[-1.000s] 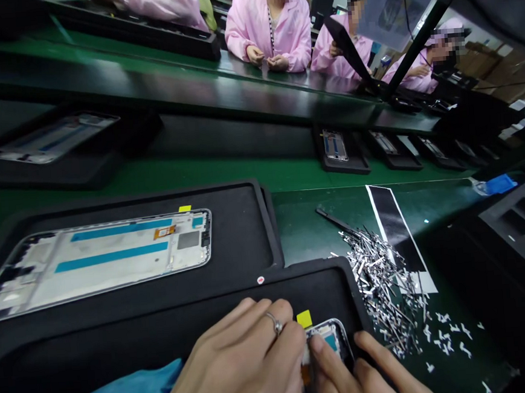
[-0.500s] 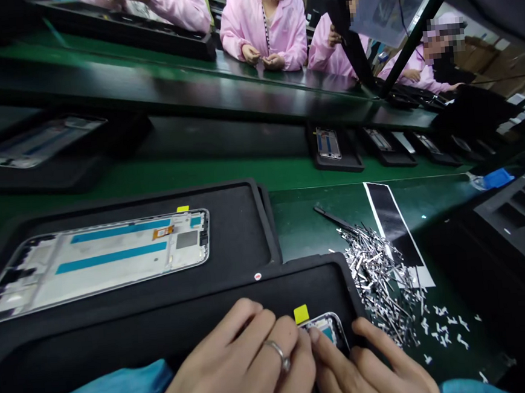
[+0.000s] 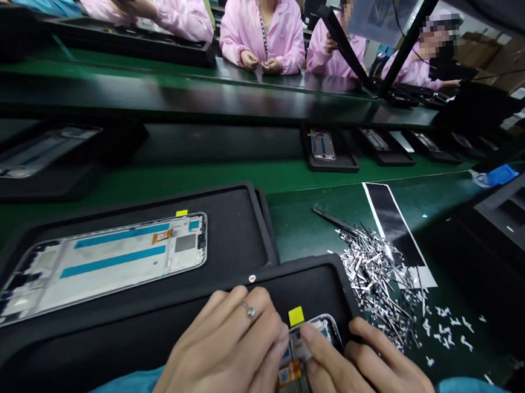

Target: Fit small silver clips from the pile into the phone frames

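My left hand [image 3: 225, 360], a ring on one finger, lies over a phone frame [image 3: 314, 338] in the near black tray [image 3: 323, 276], fingers curled down onto its top end. Pressing on the same frame from the right is my right hand [image 3: 362, 370], its fingertips close against the left ones. A yellow tab [image 3: 296, 315] and a small orange flex piece [image 3: 288, 373] show between the hands. A second phone frame [image 3: 99, 264] with blue strips lies in the far black tray [image 3: 239, 192].
A heap of small silver metal parts [image 3: 377, 272] lies right of the tray, with a black strip [image 3: 392, 222] and a thin black tool [image 3: 332, 218]. More trays with frames ride the green belt [image 3: 243, 177]. Several people in pink coats work across it.
My left hand has drawn back slightly to the left, uncovering more of the frame's top end and the orange flex piece. The right fingers have shifted along the frame.
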Action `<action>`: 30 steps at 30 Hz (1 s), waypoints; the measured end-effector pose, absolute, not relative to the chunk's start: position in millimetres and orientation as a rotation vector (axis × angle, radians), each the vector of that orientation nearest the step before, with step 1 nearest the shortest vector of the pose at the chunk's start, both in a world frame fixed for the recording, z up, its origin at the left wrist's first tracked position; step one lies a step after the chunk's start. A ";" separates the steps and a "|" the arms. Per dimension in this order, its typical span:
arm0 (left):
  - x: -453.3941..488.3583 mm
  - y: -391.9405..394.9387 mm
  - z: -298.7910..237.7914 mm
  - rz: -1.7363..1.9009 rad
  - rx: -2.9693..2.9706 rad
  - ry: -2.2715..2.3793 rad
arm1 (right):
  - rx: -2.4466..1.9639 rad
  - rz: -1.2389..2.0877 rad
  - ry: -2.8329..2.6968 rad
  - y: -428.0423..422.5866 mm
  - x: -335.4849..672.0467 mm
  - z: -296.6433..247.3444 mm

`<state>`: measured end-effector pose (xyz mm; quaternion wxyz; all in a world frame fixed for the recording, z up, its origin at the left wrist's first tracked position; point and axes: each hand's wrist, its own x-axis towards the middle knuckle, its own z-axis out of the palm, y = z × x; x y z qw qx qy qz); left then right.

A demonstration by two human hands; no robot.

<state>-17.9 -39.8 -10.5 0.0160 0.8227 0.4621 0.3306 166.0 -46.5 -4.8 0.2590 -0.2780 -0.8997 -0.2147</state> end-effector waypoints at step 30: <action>-27.4 -40.6 17.1 0.712 2.676 1.482 | -0.715 -0.497 -2.497 -43.8 170.0 10.3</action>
